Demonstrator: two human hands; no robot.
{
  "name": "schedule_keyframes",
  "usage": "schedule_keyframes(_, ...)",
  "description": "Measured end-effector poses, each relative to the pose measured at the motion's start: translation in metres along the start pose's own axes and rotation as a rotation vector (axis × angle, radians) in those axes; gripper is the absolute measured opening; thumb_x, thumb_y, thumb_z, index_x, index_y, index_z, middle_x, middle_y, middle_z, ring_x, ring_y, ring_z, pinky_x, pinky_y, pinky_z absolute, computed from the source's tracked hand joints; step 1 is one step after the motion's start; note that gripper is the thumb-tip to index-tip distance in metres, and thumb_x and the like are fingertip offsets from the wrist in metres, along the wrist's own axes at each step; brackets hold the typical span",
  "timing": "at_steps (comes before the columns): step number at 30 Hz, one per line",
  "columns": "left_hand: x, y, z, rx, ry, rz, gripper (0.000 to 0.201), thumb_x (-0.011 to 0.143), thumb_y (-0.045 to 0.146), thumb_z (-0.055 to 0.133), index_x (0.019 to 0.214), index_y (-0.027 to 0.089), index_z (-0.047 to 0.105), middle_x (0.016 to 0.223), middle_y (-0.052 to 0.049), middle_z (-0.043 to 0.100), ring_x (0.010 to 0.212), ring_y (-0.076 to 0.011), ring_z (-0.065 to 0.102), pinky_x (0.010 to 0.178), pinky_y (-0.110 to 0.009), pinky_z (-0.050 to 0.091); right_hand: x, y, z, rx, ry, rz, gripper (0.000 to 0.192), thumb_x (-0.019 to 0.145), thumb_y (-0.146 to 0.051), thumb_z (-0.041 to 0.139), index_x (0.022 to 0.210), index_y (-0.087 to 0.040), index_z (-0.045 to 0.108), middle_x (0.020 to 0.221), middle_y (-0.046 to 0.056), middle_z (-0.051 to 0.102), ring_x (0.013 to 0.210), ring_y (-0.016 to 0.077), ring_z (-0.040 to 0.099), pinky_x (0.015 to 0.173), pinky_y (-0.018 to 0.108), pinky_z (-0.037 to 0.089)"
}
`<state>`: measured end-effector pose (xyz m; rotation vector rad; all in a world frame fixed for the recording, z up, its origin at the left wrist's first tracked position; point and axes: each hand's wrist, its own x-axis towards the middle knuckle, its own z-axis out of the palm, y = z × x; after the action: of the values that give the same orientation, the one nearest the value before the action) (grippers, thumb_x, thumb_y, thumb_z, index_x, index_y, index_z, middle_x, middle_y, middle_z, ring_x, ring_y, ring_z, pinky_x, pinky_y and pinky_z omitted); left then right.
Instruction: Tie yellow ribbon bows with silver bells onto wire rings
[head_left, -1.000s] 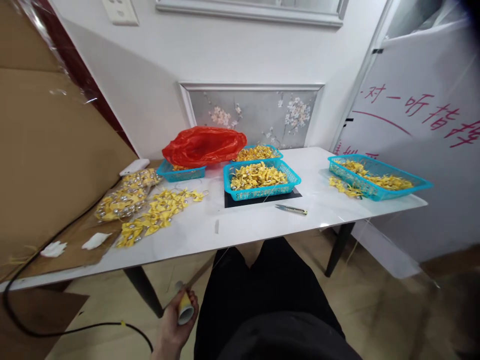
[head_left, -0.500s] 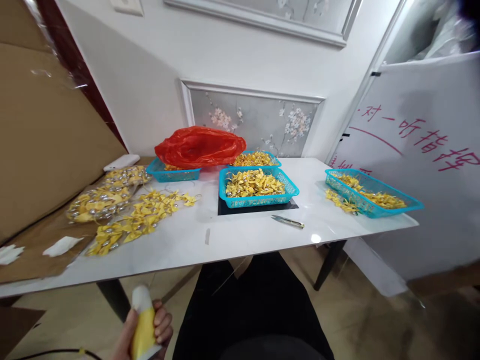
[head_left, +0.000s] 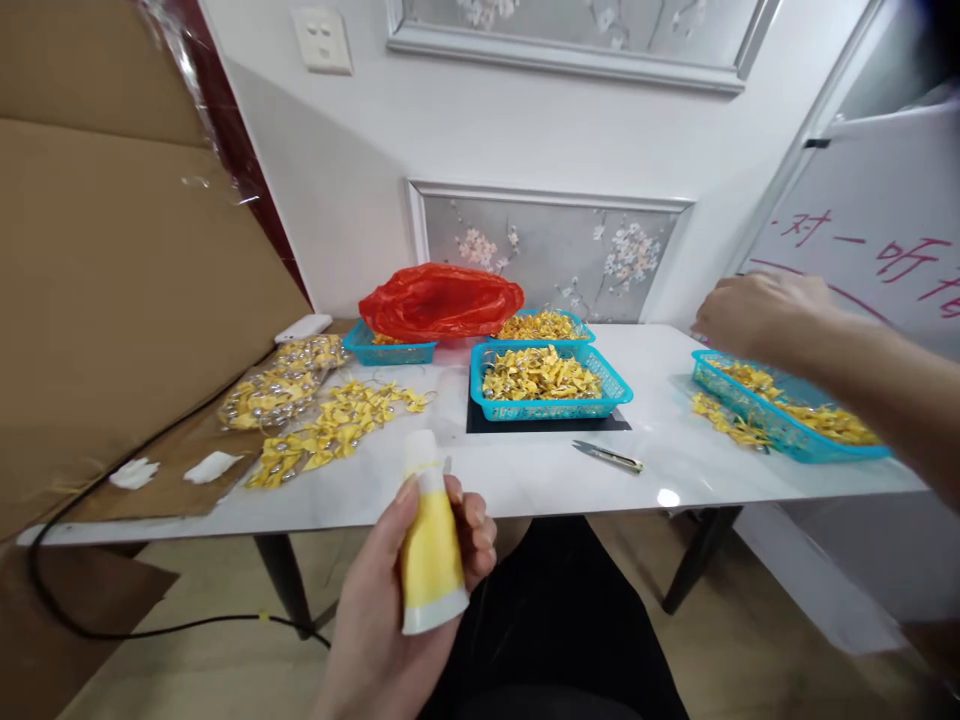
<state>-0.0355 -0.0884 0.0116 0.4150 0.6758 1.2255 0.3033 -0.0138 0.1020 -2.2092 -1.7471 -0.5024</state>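
A cone of yellow thread (head_left: 433, 545) with white ends is gripped by my left hand (head_left: 405, 600), fingers wrapped round it, in front of the table edge. Raised at the right is my right hand (head_left: 765, 310), back of the hand toward me and fingers curled; what they hold, if anything, is hidden. Below that hand stands the right blue basket (head_left: 780, 415), with yellow ribbon bows inside and a small heap of bows (head_left: 727, 420) beside it. Thread snips (head_left: 607, 457) lie near the front edge of the table.
A blue basket of bows (head_left: 551, 408) stands mid-table on a black mat, with another basket (head_left: 577, 322) behind. A red plastic bag (head_left: 442, 305) covers part of a third basket (head_left: 390, 352). Loose beaded bows (head_left: 330, 435) and bagged ones (head_left: 277, 395) lie left beside cardboard (head_left: 165, 490).
My left hand has risen and moved right with the thread cone. My right hand has come into view above the right basket. The whole view has shifted left.
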Motion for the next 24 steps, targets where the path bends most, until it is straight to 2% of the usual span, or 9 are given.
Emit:
schedule_keyframes(3,0.005,-0.003,0.000,-0.053,0.079,-0.043,0.035,0.095,0.026,0.047,0.075,0.009,0.070,0.074,-0.013,0.068,0.065,-0.0193,0.069,0.059,-0.027,0.062,-0.031,-0.022,0.036,-0.006,-0.233,-0.085,0.025,0.101,-0.037,0.054,0.107,-0.016,0.066,0.103,0.005,0.068,0.091,0.0183,0.067,0.082,0.037,0.056)
schedule_keyframes(5,0.008,-0.005,-0.003,-0.071,0.138,-0.038,0.038,0.097,0.025,0.045,0.074,0.009,0.070,0.077,-0.014,0.071,0.070,-0.0214,0.073,0.063,-0.029,0.064,-0.058,-0.035,0.071,0.043,-0.350,-0.159,0.022,0.098,-0.037,0.059,0.105,-0.017,0.066,0.102,0.005,0.068,0.088,0.0170,0.067,0.081,0.036,0.056)
schedule_keyframes(8,0.009,-0.007,-0.007,-0.078,0.186,-0.034,0.038,0.097,0.026,0.046,0.074,0.008,0.071,0.081,-0.016,0.075,0.081,-0.0266,0.076,0.070,-0.033,0.065,-0.083,-0.040,0.120,0.121,-0.407,-0.146,0.024,0.098,-0.035,0.060,0.110,-0.015,0.064,0.109,0.007,0.066,0.095,0.0195,0.066,0.084,0.040,0.056)
schedule_keyframes(13,0.006,-0.009,-0.015,-0.080,0.010,-0.005,0.041,0.097,0.031,0.047,0.073,0.008,0.072,0.089,-0.019,0.077,0.095,-0.0327,0.075,0.085,-0.041,0.062,-0.082,-0.027,0.165,0.312,-0.431,-0.068,0.020,0.097,-0.033,0.062,0.105,-0.015,0.064,0.101,0.004,0.067,0.088,0.0173,0.066,0.080,0.037,0.056)
schedule_keyframes(16,0.006,-0.010,-0.019,-0.080,-0.086,0.029,0.041,0.096,0.037,0.048,0.075,0.011,0.072,0.095,-0.018,0.078,0.106,-0.0337,0.072,0.097,-0.046,0.056,-0.084,-0.032,0.157,0.493,-0.413,-0.042,0.017,0.098,-0.029,0.057,0.093,-0.014,0.063,0.094,0.005,0.066,0.086,0.0181,0.065,0.081,0.037,0.054)
schedule_keyframes(20,0.004,-0.009,-0.022,-0.051,-0.139,0.073,0.040,0.094,0.042,0.048,0.076,0.014,0.071,0.113,-0.021,0.075,0.125,-0.0345,0.061,0.107,-0.046,0.047,-0.133,-0.067,0.104,0.844,-0.416,-0.033,0.033,0.104,-0.040,0.032,0.097,-0.020,0.056,0.090,0.006,0.067,0.073,0.0170,0.067,0.072,0.030,0.055)
schedule_keyframes(22,0.001,-0.008,-0.020,-0.037,-0.163,0.102,0.040,0.092,0.046,0.050,0.076,0.016,0.071,0.121,-0.021,0.073,0.131,-0.0346,0.056,0.109,-0.047,0.044,-0.168,-0.093,0.074,1.252,-0.595,-0.039,0.043,0.103,-0.055,0.026,0.104,-0.022,0.054,0.070,0.001,0.064,0.052,0.0145,0.059,0.055,0.027,0.052)
schedule_keyframes(23,-0.002,-0.007,-0.019,-0.029,-0.173,0.113,0.039,0.090,0.048,0.051,0.076,0.017,0.071,0.124,-0.020,0.072,0.132,-0.0343,0.054,0.109,-0.047,0.044,-0.184,-0.106,0.061,1.446,-0.733,0.000,0.044,0.101,-0.059,0.030,0.103,-0.023,0.055,0.069,0.001,0.064,0.049,0.0138,0.055,0.048,0.025,0.047)
schedule_keyframes(24,-0.004,-0.007,-0.018,-0.017,-0.176,0.124,0.038,0.089,0.050,0.053,0.075,0.019,0.071,0.126,-0.018,0.071,0.133,-0.0340,0.053,0.109,-0.046,0.044,-0.195,-0.119,0.051,1.556,-0.776,0.025,0.042,0.098,-0.061,0.039,0.102,-0.023,0.058,0.074,0.003,0.065,0.054,0.0148,0.057,0.047,0.024,0.045)
